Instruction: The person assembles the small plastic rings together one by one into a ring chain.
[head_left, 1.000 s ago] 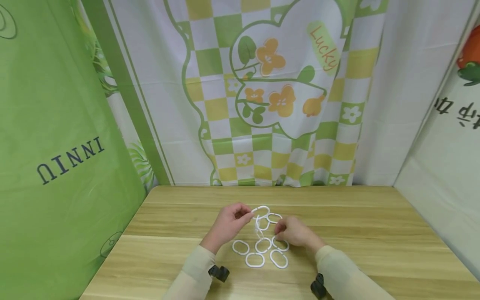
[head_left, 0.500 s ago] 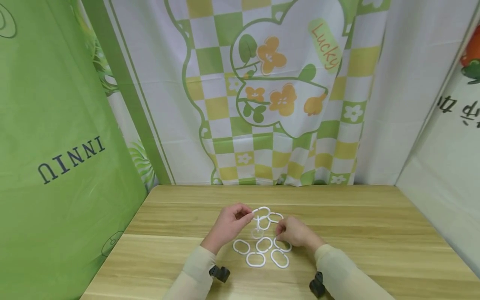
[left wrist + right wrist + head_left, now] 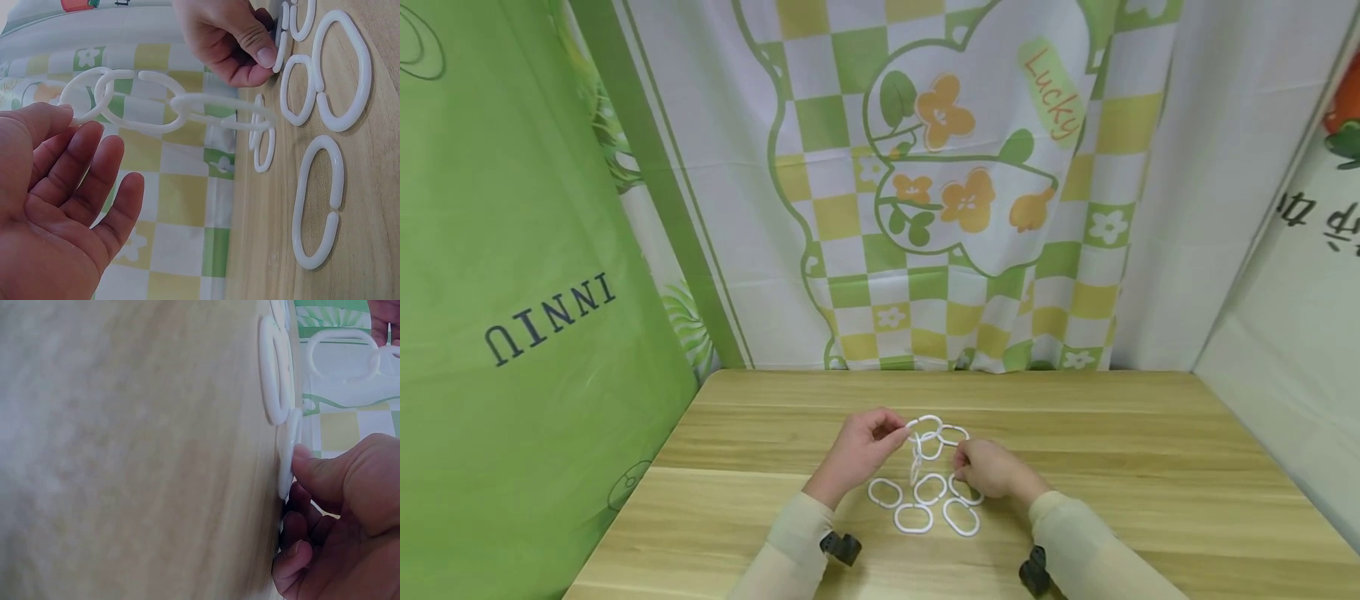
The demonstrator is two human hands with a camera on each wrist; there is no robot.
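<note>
My left hand (image 3: 865, 446) pinches the top link of a short chain of white plastic rings (image 3: 150, 130) between thumb and index finger. The chain hangs down above the table, and its lowest link is blurred in the left wrist view. The other fingers of that hand are loosely bent. On the right, my right hand (image 3: 992, 467) holds the edge of an oval white ring (image 3: 289, 450) at table level with thumb and fingers. The fingers partly cover this ring. Each loose ring nearby has a small gap in its side, as on this ring (image 3: 300, 206).
Several loose white rings lie on the wooden table (image 3: 760, 433), mostly in front of and between the hands, including one ring (image 3: 913, 532) nearest the body. Two more lie behind the chain. A patterned curtain (image 3: 925, 317) hangs along the table's far edge.
The lower part of the hanging chain has swung and turned, now appearing narrow, edge-on. Both hands have stayed nearly in place, with the head view shifted slightly.
</note>
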